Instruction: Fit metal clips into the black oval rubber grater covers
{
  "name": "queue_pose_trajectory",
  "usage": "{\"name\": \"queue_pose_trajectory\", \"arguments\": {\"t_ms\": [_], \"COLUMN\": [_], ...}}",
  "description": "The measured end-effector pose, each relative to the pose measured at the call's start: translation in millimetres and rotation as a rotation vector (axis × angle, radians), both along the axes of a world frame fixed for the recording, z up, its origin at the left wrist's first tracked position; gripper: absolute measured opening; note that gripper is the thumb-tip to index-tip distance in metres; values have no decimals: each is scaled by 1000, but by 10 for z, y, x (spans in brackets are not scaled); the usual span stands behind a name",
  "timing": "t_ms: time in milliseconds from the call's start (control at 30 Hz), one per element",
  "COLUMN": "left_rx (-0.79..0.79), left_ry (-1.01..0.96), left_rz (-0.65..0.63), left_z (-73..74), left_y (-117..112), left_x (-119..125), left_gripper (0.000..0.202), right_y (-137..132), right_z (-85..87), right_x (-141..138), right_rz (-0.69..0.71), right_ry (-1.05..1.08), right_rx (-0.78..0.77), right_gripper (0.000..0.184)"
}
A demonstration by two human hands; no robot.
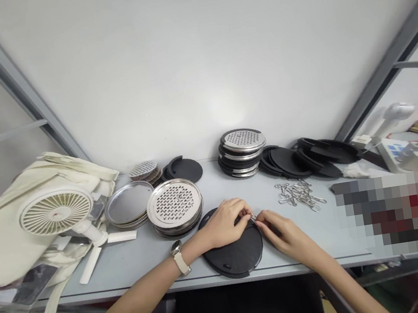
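A round black plastic plate (235,254) lies flat near the table's front edge. Over its upper part rests my left hand (227,223), closed, its thumb and index finger at a small metal wire clip (253,217). From the right, my right hand (283,231) pinches the same clip at the plate's upper right rim. My fingers hide most of the clip and part of the plate. Several loose wire clips (300,194) lie in a pile to the right. Just left of the plate is a stack of metal grater discs (175,206).
Plain metal discs (129,202) are stacked beside a white fan (57,210) and a cream bag (3,229) at left. Along the back stand smaller grater discs (143,169), a stack of black-rimmed graters (243,141) and black plates (290,160). A pixelated patch covers the right side.
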State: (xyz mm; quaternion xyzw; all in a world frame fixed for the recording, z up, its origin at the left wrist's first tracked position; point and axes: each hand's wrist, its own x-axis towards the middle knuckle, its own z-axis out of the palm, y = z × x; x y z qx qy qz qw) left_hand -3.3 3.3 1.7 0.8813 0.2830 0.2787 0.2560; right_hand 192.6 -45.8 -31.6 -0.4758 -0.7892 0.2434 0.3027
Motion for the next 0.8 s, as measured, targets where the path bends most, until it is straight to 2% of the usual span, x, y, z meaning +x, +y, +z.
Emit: {"name": "queue_pose_trajectory", "arguments": {"t_ms": [333,500,800], "left_rx": [74,170,158], "left_ry": [71,125,98], "left_rz": [37,-15,-65], "left_z": [-30,14,-14], "left_y": [-8,-55,-25], "left_x": [-14,-22,-3], "left_gripper": [9,32,24], "right_y": [24,41,62], "right_z": [-12,-26,-45], "right_x": [22,21,39], "right_rz": [10,8,46], "right_ry": [-43,-42,-94], "right_rx": [-21,-39,-14], "right_gripper": [29,30,35]}}
